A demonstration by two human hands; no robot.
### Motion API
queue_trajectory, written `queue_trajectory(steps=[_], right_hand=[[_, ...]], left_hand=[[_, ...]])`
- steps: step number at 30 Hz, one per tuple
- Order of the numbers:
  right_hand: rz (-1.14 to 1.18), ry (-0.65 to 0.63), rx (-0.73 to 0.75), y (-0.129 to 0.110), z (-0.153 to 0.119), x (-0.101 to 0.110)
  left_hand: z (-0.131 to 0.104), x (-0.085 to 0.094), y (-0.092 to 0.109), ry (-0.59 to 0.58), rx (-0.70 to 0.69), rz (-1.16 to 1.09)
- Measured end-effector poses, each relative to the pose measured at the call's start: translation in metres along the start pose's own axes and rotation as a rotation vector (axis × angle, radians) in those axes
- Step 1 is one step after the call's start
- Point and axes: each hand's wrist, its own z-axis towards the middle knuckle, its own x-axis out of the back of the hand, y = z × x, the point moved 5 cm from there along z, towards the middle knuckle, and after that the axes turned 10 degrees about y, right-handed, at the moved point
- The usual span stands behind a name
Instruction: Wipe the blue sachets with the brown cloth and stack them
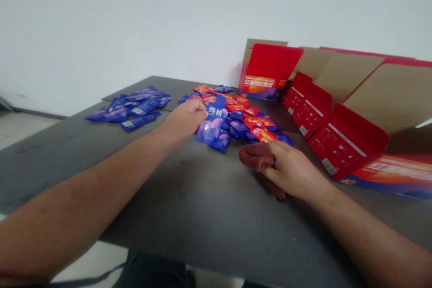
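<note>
My left hand (187, 119) is closed on the edge of a purple-blue sachet (212, 123) with white lettering, held up in front of a mixed pile. Dark red cloth (256, 157), folded over, is gripped in my right hand (292, 166) just above the table near the pile's front. The pile holds several red-orange sachets (261, 134) and several blue ones (238, 127). Further left lies a separate heap of blue-purple sachets (135, 105). Part of the held sachet's edge is hidden by my left fingers.
On the right, several red cartons stand with flaps raised, among them one at the back (259, 86) and one nearer (347, 144). Everything rests on a dark grey table (189, 216) that meets a white wall (168, 18) behind.
</note>
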Motion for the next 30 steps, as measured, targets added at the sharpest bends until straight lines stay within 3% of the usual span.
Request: queue_trajectory(steps=[3, 6, 10, 13, 17, 21, 24, 30], right_hand=[[-0.035, -0.038, -0.037, 0.001, 0.0, -0.001], [-0.034, -0.056, -0.035, 0.001, -0.001, -0.003], [-0.045, -0.037, 0.005, 0.0, -0.002, -0.006], [-0.04, -0.04, 0.022, 0.001, -0.002, -0.007], [-0.024, -0.041, 0.045, 0.003, -0.004, -0.01], [-0.011, -0.043, 0.074, 0.005, -0.005, -0.013], [0.0, -0.043, 0.083, 0.006, -0.004, -0.014], [0.009, -0.05, 0.104, 0.003, -0.004, -0.015]], left_hand=[[0.017, 0.039, 0.013, 0.106, -0.212, 0.337], [0.033, 0.079, 0.019, 0.15, -0.324, 0.746], [0.062, 0.13, 0.011, 0.231, -0.312, 1.103], [0.086, 0.156, -0.002, 0.274, -0.261, 1.285], [0.115, 0.171, -0.019, 0.261, -0.208, 1.401], [0.129, 0.18, -0.03, 0.28, -0.165, 1.452], [0.125, 0.183, -0.039, 0.252, -0.148, 1.499], [0.093, 0.186, -0.052, 0.153, -0.218, 1.579]])
